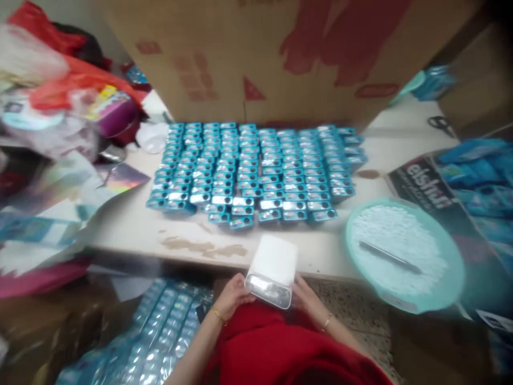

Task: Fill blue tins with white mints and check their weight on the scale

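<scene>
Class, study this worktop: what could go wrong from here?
The round pale-green plastic basin seems to overhang the white tabletop's front edge, so a bump might spill its small white pieces. The shiny-ended white box between left hand and right hand could slip or knock the rowed small blue packs.

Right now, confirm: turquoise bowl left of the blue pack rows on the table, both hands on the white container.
Wrong side: the head view shows the turquoise bowl right of those pack rows. Left hand and right hand are on the white container.
</scene>
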Action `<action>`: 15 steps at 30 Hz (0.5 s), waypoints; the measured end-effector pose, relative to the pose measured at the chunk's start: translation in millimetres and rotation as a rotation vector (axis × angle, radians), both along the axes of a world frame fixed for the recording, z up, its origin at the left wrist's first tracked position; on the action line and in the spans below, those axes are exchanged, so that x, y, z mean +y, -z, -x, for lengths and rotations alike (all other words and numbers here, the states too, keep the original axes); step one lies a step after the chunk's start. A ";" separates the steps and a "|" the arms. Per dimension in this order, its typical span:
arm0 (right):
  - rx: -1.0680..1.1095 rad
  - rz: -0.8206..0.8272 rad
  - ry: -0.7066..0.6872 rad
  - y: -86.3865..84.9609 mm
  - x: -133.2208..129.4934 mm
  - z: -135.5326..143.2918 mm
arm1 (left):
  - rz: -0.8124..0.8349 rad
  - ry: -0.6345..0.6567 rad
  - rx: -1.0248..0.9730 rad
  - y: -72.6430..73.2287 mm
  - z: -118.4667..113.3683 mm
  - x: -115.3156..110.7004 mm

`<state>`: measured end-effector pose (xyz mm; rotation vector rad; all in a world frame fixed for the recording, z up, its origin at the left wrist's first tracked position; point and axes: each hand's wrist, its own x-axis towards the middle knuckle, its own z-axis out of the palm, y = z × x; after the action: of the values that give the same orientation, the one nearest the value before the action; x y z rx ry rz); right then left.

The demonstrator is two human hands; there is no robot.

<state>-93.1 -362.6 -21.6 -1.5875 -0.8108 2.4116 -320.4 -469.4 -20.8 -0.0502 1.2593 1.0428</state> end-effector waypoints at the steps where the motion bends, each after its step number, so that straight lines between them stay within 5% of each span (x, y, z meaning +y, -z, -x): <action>1: -0.024 -0.016 0.029 4.9 -0.4 -0.5 | -0.010 0.030 0.010 7.2 -3.3 7.0; 6: -0.226 -0.208 0.051 21.3 8.4 -3.4 | -0.044 0.274 0.166 32.2 -16.9 37.6; 9: -0.346 -0.476 0.027 33.2 26.2 -6.5 | -0.081 0.370 0.274 44.5 -24.7 53.4; 12: -0.546 -0.762 -0.033 55.4 42.8 -14.0 | -0.158 0.412 0.309 63.5 -33.0 63.0; 15: -0.653 -0.871 -0.116 79.5 50.1 -25.1 | -0.145 0.452 0.250 80.6 -34.1 66.6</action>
<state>-68.0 -312.5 -101.1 -1.8814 -1.7612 1.1868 -286.3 -402.7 -101.3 0.4695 1.3343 0.7563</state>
